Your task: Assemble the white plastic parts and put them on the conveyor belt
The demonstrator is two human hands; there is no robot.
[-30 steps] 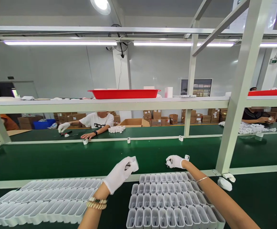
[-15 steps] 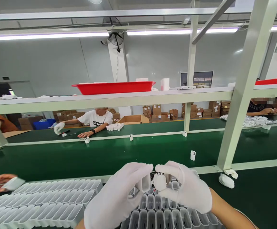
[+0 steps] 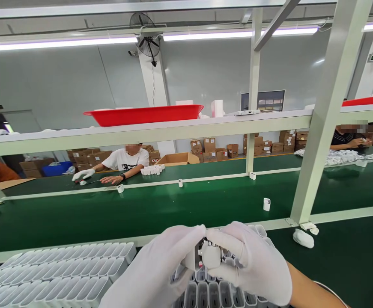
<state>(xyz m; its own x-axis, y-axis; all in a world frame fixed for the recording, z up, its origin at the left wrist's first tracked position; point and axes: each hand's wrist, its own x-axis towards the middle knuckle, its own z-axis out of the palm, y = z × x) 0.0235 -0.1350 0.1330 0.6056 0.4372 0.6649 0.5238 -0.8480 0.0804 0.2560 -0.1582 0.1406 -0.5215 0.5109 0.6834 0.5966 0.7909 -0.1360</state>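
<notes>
White gloves cover both of my hands, which meet at the lower centre. My left hand (image 3: pixel 160 265) is closed on a white housing (image 3: pixel 191 258), partly hidden by the fingers. Between the fingertips of my right hand (image 3: pixel 250 261) is a round white part (image 3: pixel 211 255) with small dark and metallic pieces along its top. The round part touches or nearly touches the housing's opening. Below my hands stand rows of open white housings (image 3: pixel 202 295), and more rows (image 3: pixel 67 273) lie to the left.
A green conveyor belt (image 3: pixel 154 214) crosses ahead, carrying a small white housing (image 3: pixel 266 204). A metal post (image 3: pixel 329 107) rises at right, near a white cloth bundle (image 3: pixel 303 238). A red tray (image 3: pixel 147 115) sits on the overhead shelf. People work across the belt.
My hands have drawn closer together, bringing the round part against or near the housing. Another person's hand at the left edge has left view. The small housing on the belt has shifted right.
</notes>
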